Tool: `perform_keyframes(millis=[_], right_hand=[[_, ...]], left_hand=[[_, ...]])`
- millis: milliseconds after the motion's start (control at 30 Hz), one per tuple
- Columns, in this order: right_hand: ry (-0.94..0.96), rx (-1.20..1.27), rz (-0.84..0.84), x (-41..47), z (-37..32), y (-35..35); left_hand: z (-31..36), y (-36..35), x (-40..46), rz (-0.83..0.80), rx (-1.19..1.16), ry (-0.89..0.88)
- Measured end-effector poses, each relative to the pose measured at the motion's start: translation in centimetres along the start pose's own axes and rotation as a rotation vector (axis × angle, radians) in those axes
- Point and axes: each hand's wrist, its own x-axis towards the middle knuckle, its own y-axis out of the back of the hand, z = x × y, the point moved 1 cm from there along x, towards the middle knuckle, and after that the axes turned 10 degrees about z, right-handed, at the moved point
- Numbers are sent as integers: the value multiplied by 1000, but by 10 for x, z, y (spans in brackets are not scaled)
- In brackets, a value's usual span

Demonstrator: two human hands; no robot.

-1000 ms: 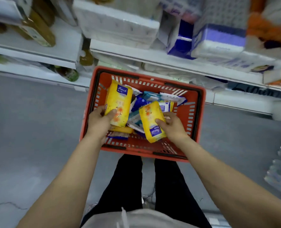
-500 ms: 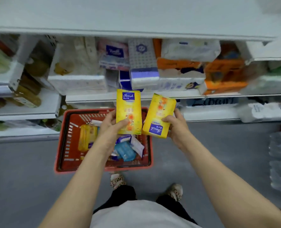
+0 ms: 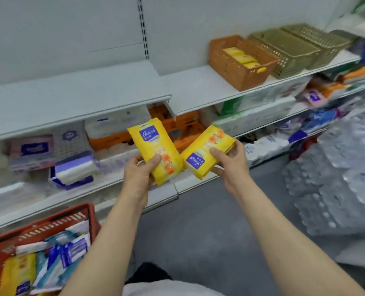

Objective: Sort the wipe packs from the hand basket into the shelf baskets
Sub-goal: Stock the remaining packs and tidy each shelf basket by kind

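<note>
With a yellow pack (image 3: 156, 150) gripped in each hand (image 3: 137, 174), lift both to the orange basket (image 3: 241, 63) far right, matching its yellow packs.

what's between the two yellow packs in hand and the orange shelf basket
Nothing visible. The left yellow pack and right yellow pack are held below the shelf edge; the orange basket sits up and right, open-topped, with yellow packs already inside.

The two yellow wipe packs (image 3: 156, 150) (image 3: 205, 152) look like glossy plastic film, the orange shelf basket (image 3: 239, 69) is perforated matt plastic, and the shelf (image 3: 70, 99) is smooth painted metal.
</note>
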Motion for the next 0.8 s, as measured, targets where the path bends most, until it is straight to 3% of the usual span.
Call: perform_keyframes(millis=[233, 367, 600, 800], right_hand=[[90, 22, 309, 84, -84, 49], [125, 35, 378, 152, -136, 65], [157, 39, 223, 277, -230, 65], [205, -56, 112, 376, -268, 37]], left_hand=[[18, -130, 31, -120, 13, -110], [27, -209, 74, -163, 29, -148], [57, -346, 166, -140, 18, -205], [87, -407, 236, -50, -51, -199]])
